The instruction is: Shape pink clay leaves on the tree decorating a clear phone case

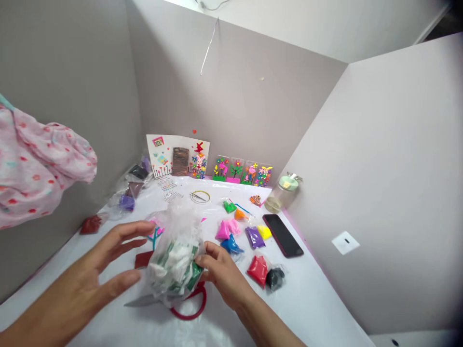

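A clear plastic bag (177,260) with white and green contents is above the near middle of the table. My right hand (220,270) grips its right side between thumb and fingers. To the bag's left, my left hand (104,267) is open, thumb and fingers apart, holding nothing. Scissors with red handles (190,315) lie under the bag, which hides part of them; their blade points left. Just behind the left fingertips are a brown-red piece (142,260) and a pink and teal item (155,233), both partly covered.
Several small colored clay packets, among them a purple one (255,237) and a red one (258,271), lie right of the bag. Beyond them are a phone (283,235) and a jar with a green lid (282,195). Decorated panels (237,169) lean on the back wall. Pink cloth (43,168) hangs at left.
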Demonstrator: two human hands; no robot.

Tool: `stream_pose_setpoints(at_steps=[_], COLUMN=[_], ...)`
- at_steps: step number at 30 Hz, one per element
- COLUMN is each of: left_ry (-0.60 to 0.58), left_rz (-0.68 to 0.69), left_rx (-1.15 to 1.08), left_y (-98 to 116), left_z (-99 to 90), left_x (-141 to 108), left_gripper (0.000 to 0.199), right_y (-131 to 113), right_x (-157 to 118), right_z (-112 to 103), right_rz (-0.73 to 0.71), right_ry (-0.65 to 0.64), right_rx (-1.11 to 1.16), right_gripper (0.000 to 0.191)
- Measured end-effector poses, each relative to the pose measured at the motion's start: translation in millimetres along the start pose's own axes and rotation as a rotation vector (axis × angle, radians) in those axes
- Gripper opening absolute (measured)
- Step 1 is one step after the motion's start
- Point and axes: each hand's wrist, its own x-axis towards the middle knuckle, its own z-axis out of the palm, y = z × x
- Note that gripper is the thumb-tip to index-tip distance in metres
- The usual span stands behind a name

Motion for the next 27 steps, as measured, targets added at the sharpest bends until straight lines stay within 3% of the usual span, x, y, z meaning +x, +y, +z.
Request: stream_pose_setpoints(at_steps=[2,5,8,11,15,19,21,24,27], left_ry=[-0.16,-0.308,-0.34,-0.332,-0.422,-0.428,-0.425,-0.433,-0.515], left_rz=[0.039,0.044,0.083,0.105,0.071,0.065,0.118,0.228,0.301], left_rx=[0.041,0.072,0.067,0.081,0.029,0.006,0.035,0.1,0.161], left_y=[4.6,9.8,9.3,2.8,-0.9,6.9,9.0,5.2,-2.2], left_z=[11.1,26.3,39.0,46.9,50.3,52.3,53.2,52.8,50.2], left_x=[8.8,21.7,31.5,35.6,32.5,25.0,21.6,18.4,18.8], left_gripper=[0.068,0.03,0.029,0.03,0.029,0.03,0.028,0.023,0.012], right_y=[0.1,2.7,6.0,1.9,-23.4,-49.5,-51.9,-44.9,-39.5], right_x=[-6.3,-15.9,-23.9,-28.2,-30.8,-34.1,-34.7,-34.7,-38.1], right_z=[-3.5,-12.6,-25.7,-36.8,-36.5,-19.3,-11.1,-4.0,-0.9], right_rz=[0.001,-0.008,-0.084,-0.255,-0.436,-0.543,-0.548,-0.594,-0.694], right_ry=[-0.011,-0.039,-0.013,0.155,0.257,0.094,-0.001,-0.042,-0.086], right_rx=[-0.018,-0.105,-0.386,-0.678,-0.736,-0.89,-1.02,-1.098,-1.016], right_gripper=[0.032,0.039,0.04,0.025,0.027,0.049,0.037,0.013,0.02])
